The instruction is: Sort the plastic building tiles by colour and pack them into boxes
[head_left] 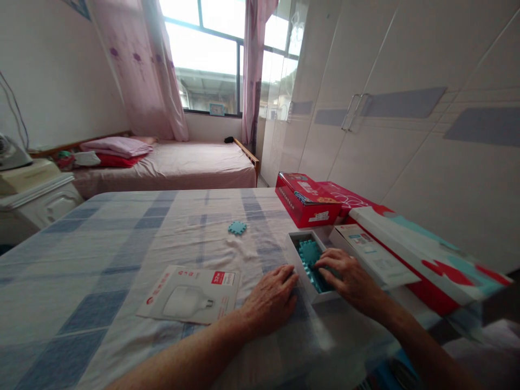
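Observation:
A white open box (pixel 293 254) stands on the table with several teal interlocking puzzle tiles (pixel 309 252) with toothed edges inside. My right hand (pixel 351 276) reaches over the box's right wall, its bent fingers and thumb at the tiles; the fingertips partly cover them. On the tablecloth to the left of the box rests my left hand (pixel 270 297), palm down with nothing in it, fingertips by the box's left wall. Farther back on the cloth lies a single teal tile (pixel 237 227), apart from both hands.
Left of my left hand lies a flat light bulb package (pixel 190 295). A red box (pixel 306 200) stands behind the white box. To the right are a pale carton (pixel 371 252) and a large red and white box (pixel 422 254). The table (pixel 134 216) wears a checked cloth; a bed (pixel 195 162) stands beyond.

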Demonstrator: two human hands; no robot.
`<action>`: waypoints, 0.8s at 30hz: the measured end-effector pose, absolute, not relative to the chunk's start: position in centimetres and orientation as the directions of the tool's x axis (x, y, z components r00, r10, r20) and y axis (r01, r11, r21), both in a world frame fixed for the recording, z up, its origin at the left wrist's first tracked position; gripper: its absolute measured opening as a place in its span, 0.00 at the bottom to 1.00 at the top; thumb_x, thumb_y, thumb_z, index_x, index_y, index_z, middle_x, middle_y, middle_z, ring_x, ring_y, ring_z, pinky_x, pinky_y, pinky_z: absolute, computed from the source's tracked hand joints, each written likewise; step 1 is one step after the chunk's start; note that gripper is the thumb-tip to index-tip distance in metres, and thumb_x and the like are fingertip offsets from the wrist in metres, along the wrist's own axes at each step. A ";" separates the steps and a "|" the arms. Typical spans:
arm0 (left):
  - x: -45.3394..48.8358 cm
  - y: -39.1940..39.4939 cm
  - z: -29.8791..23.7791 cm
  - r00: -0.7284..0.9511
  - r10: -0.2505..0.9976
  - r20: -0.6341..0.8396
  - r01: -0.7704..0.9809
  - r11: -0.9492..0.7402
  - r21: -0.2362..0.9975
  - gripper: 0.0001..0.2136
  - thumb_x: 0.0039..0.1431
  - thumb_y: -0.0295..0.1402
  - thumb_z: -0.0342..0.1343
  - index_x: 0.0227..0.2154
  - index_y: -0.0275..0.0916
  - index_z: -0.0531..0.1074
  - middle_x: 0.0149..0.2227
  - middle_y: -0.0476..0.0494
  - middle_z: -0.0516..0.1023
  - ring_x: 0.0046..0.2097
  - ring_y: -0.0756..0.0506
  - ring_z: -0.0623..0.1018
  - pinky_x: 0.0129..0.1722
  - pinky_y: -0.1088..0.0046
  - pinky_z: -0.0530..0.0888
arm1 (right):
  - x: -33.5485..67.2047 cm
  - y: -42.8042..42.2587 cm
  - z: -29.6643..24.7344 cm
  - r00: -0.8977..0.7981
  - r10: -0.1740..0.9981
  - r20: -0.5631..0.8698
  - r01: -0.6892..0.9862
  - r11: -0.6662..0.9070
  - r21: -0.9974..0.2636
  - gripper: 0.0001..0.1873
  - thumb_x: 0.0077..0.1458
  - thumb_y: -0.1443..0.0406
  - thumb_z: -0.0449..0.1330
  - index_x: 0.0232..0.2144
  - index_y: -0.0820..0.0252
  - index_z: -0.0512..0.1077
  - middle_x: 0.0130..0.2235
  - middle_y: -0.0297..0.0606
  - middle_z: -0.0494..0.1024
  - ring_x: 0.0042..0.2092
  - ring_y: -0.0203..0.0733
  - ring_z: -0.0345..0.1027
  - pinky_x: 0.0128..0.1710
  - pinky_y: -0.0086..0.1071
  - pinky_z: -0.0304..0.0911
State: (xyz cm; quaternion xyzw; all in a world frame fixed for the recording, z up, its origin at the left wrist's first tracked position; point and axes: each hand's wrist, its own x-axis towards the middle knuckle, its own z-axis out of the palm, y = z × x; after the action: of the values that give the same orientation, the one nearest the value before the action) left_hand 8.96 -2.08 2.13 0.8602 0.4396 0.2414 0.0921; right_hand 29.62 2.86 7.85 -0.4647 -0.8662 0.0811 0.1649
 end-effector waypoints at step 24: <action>8.9 -2.1 2.2 0.503 0.805 0.315 0.721 -0.591 0.360 0.19 0.55 0.27 0.50 0.51 0.38 0.62 0.57 0.39 0.63 0.57 0.41 0.65 0.56 0.63 0.65 | 30.2 2.9 8.4 -0.254 0.923 0.289 0.738 0.378 -0.559 0.14 0.57 0.59 0.49 0.37 0.55 0.72 0.36 0.36 0.77 0.36 0.40 0.71 0.37 0.32 0.65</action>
State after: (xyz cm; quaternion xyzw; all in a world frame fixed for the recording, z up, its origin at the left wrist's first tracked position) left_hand 8.92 -2.13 2.17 0.8621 0.4427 0.2293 0.0911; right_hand 30.20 2.95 8.40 -0.5351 -0.7761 0.1569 0.2945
